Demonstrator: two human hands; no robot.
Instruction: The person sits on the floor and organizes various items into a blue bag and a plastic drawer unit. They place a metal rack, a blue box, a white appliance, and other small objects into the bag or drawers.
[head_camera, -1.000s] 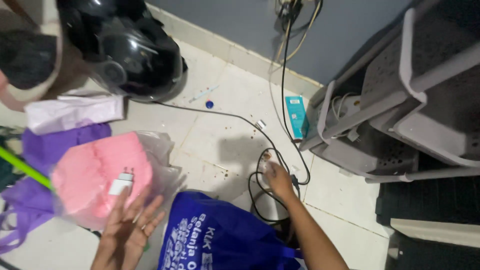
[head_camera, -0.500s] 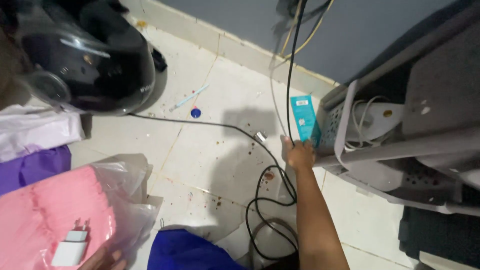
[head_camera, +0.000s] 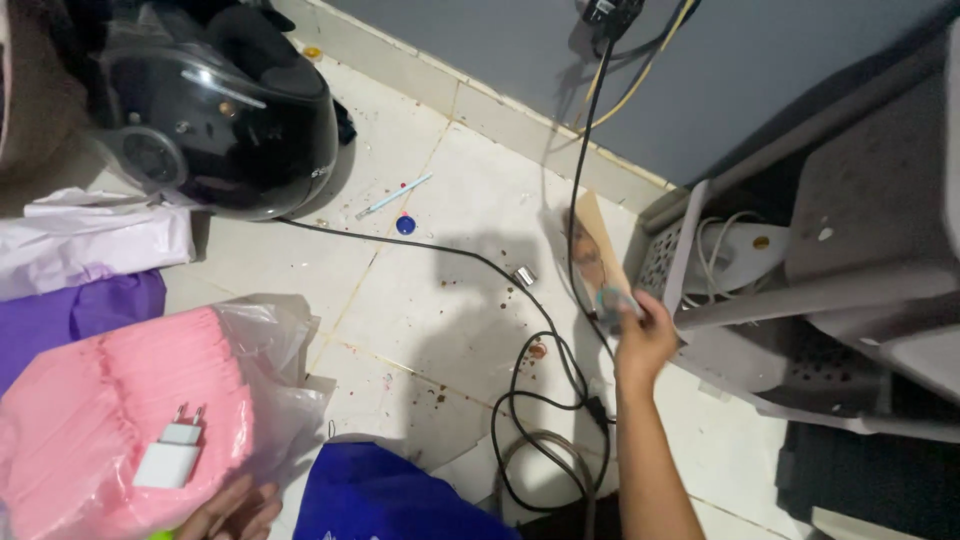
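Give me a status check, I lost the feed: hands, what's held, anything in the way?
Right hand gripping small box, lifted by the chair. Left hand low, beside pink bag with charger. Black cable runs under the box.

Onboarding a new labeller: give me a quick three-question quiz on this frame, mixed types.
1. True or false: the right hand holds a small flat box lifted off the floor.
2. What lies on the pink bundle near the left hand?
A. white plug adapter
B. blue bottle cap
C. pen
3. Which dark, rounded thing sits top left?

Key:
1. True.
2. A, the white plug adapter.
3. The black helmet.
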